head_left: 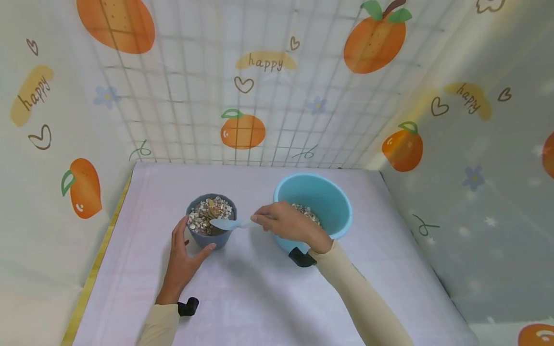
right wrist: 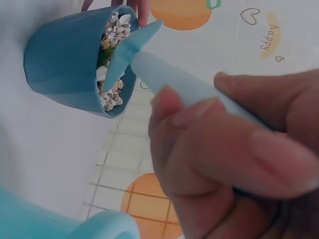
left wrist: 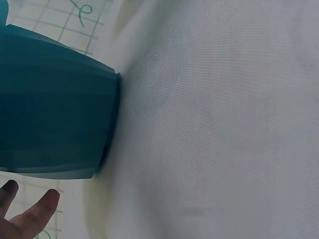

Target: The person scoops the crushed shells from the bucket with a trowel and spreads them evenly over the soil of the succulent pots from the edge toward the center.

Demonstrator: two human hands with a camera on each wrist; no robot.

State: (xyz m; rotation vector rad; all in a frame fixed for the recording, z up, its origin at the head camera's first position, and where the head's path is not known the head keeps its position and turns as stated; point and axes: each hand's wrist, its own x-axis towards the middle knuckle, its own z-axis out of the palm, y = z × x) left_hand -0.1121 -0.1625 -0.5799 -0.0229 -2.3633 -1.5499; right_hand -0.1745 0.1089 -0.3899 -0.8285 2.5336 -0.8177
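Note:
A blue-grey flowerpot (head_left: 218, 240), filled with small pale pebbles (head_left: 199, 217) around a little succulent (head_left: 213, 211), stands upright on the table. My left hand (head_left: 183, 264) holds it from the left and front, forefinger at the rim and thumb against the near side. In the left wrist view, two fingertips (left wrist: 51, 196) show beside the pot, a little apart from it. My right hand (head_left: 287, 223) grips the handle of a light blue hand trowel (head_left: 225, 224). Its blade lies over the pebbles at the pot's near right, as the right wrist view also shows.
Right of the pot, a larger turquoise tub (head_left: 333, 206) holds more pebbles (head_left: 309, 214), partly hidden by my right hand. A white cloth covers the table (head_left: 242, 307). Printed curtains (head_left: 186, 101) with a wire grid behind them close off the back and sides.

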